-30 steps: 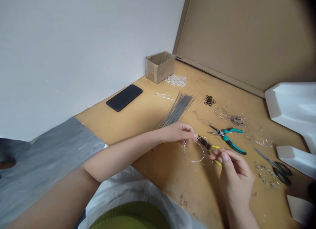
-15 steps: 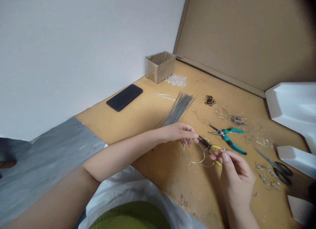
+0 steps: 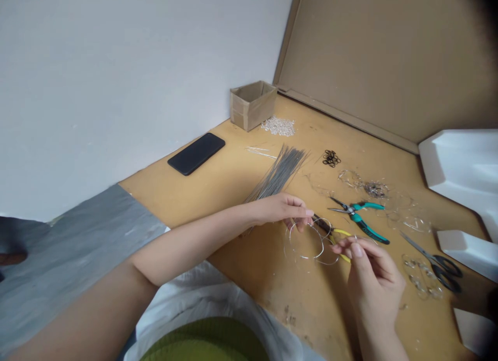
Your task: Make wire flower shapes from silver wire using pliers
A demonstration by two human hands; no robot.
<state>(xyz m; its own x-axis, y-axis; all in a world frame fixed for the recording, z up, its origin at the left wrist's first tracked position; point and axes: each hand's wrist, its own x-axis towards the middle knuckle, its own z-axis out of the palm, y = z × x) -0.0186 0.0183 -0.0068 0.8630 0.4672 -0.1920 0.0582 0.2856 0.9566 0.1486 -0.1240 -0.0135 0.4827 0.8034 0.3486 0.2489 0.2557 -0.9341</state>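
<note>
My left hand (image 3: 291,209) is closed in a pinch above the table, thumb against fingers. From it hangs a thin silver wire bent into round loops (image 3: 322,247). To its right my right hand (image 3: 375,278) is also closed, thumb pressed to the forefinger. A tiny silvery bit shows at those fingertips, too small to name. Partly hidden behind the wire loops and the right fingers lie pliers with yellow handles (image 3: 342,232). A bundle of straight grey wires (image 3: 278,171) lies just beyond my left wrist.
Teal-handled pliers (image 3: 363,223) and black-handled scissors (image 3: 441,270) lie to the right, among bent wire pieces (image 3: 375,189). Farther back are black rings (image 3: 331,158), small clear pieces (image 3: 278,126), a cardboard box (image 3: 252,107) and a phone (image 3: 196,153). White foam blocks (image 3: 462,169) line the right side.
My right hand has shifted very slightly to the right, and the silvery bit at its fingertips shows a little more. My left hand and the wire loops are almost still.
</note>
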